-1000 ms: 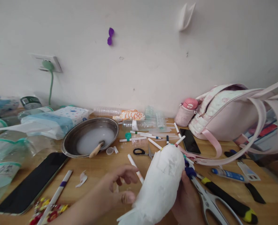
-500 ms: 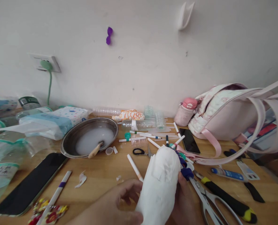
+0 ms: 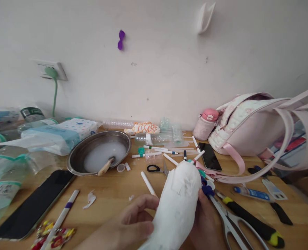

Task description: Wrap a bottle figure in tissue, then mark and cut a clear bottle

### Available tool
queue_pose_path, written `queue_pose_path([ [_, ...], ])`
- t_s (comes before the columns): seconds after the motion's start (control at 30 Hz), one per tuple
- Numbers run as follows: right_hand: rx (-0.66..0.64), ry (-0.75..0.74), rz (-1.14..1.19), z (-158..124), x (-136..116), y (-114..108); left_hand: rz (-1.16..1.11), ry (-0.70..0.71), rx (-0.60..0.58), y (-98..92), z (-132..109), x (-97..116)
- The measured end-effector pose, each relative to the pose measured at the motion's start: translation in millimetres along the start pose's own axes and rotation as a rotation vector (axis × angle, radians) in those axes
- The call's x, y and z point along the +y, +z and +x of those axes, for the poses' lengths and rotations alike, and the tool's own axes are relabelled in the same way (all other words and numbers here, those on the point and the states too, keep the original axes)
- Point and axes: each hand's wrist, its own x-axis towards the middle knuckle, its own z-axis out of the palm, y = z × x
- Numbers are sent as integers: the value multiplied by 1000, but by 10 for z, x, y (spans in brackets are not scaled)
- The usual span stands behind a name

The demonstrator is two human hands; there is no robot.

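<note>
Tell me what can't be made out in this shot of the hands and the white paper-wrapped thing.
Head view, paper-wrapped form: the paper hides whatever is underneath.
Right hand: its grip lies behind the form; the bottom edge cuts off the palm.
Left hand: clasping or only touching the form, unclear; wrist cut by the bottom edge.
Print on the plastic bag, far left: too small and blurred.

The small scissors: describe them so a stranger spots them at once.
Start at the steel pan on the table. Right of it, among scattered pens, lie the small scissors. Black handle loops set them apart from the larger silver shears.
</note>
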Motion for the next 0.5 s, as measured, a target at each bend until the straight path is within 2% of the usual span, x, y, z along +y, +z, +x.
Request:
queue_pose_path([
  [0.1, 18, 6, -5, -5, 13, -1, -44, -2, -46, -31, 49, -75],
  [0.27, 38, -4, -12, -37, 27, 48, -2, 83, -98, -109, 139, -259],
  [0.37, 60, -19, -40, -66, 38, 89, 83, 81, -44, -134, 145, -329],
  [0.5, 55, -25, -97, -95, 39, 124, 232, 47, 42, -114, 125, -323],
])
